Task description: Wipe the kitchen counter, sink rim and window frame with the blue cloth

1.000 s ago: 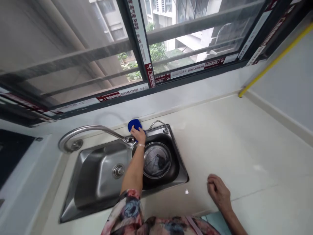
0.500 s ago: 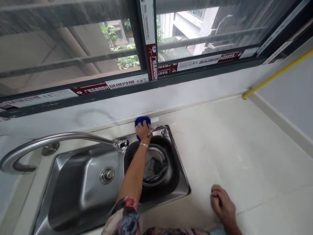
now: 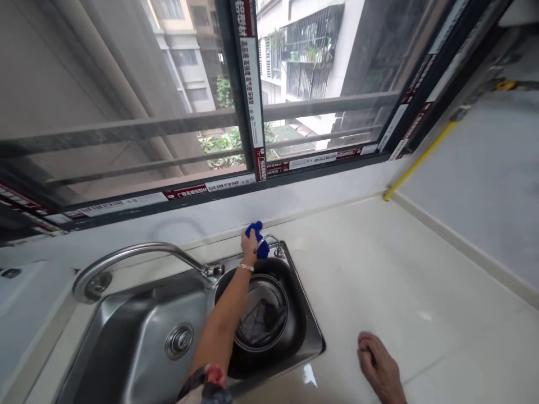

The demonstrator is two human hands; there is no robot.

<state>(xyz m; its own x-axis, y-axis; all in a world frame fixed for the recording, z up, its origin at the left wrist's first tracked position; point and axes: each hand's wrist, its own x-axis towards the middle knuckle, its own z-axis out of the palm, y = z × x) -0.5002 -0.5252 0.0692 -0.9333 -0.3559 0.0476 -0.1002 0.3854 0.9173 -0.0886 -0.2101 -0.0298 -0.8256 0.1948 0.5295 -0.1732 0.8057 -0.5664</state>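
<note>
A blue cloth (image 3: 263, 247) is held in my left hand (image 3: 249, 247) at the back edge of the double sink (image 3: 314, 336), just behind the right basin and beside a small thin tap (image 3: 278, 247). My left forearm reaches across the right basin. Inside that basin sits a round metal strainer (image 3: 269, 280) with dark items in it that I cannot make out. My right hand (image 3: 377, 362) rests on the pale countertop (image 3: 379, 269) to the right of the sink, its fingers curled closed with nothing visible in them.
A large curved faucet (image 3: 138, 248) arches over the left basin, where a drain (image 3: 179, 340) shows. Behind the counter is a window with a dark frame (image 3: 202, 197). A yellow pipe (image 3: 421, 161) runs down to the counter's back right corner.
The view has tilted up, showing more of the window. The blue cloth has shifted slightly right behind the small tap and now hangs from my left hand's right side. My right hand stays curled.
</note>
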